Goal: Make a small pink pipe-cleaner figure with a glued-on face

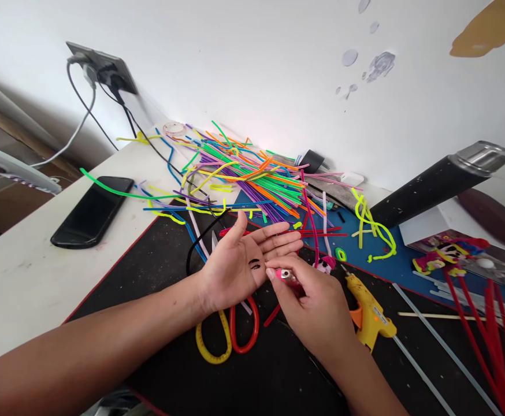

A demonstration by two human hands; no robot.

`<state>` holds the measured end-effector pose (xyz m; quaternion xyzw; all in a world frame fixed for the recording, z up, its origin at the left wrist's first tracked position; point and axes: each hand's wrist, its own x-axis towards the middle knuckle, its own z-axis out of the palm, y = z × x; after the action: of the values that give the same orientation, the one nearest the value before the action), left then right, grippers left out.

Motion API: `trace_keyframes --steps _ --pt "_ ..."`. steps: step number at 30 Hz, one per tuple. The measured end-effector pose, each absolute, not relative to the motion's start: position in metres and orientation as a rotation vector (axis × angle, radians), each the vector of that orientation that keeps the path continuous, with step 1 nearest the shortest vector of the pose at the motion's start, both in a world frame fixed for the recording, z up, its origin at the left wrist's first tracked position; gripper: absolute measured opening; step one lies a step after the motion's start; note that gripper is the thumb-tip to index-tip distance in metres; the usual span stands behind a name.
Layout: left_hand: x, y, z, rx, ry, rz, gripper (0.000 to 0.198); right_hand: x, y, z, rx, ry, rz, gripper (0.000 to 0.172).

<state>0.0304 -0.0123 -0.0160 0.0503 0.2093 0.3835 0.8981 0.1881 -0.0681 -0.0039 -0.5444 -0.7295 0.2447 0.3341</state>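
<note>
My left hand [244, 260] lies palm up over the black mat [148, 271], fingers stretched out, with two tiny black pieces [255, 263] resting on the palm. My right hand [313, 306] is closed round a small pink lighter [286, 275], its tip close to the left palm. Under the left wrist lie scissors [229, 338] with one yellow and one red handle. A yellow glue gun [369, 312] lies just right of my right hand. A small pink and white figure [325, 264] sits beyond the right fingers.
A heap of coloured pipe cleaners [248, 179] covers the back of the table. A black phone [92, 211] lies at the left, a black tube [438, 182] leans at the right. Red pipe cleaners [490, 335] and clear glue sticks [443, 346] lie at the right.
</note>
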Motion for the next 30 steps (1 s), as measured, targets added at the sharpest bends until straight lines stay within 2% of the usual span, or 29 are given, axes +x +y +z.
trace_keyframes --steps 8,30 --pt "0.0311 -0.0109 -0.0157 0.092 0.431 0.811 0.085 0.1858 -0.0708 -0.0034 -1.324 -2.075 0.677 0.022" --pt "0.0308 -0.0108 -0.0163 0.1 0.412 0.806 0.08 0.1842 -0.0715 -0.0072 -1.319 -2.085 0.663 0.024"
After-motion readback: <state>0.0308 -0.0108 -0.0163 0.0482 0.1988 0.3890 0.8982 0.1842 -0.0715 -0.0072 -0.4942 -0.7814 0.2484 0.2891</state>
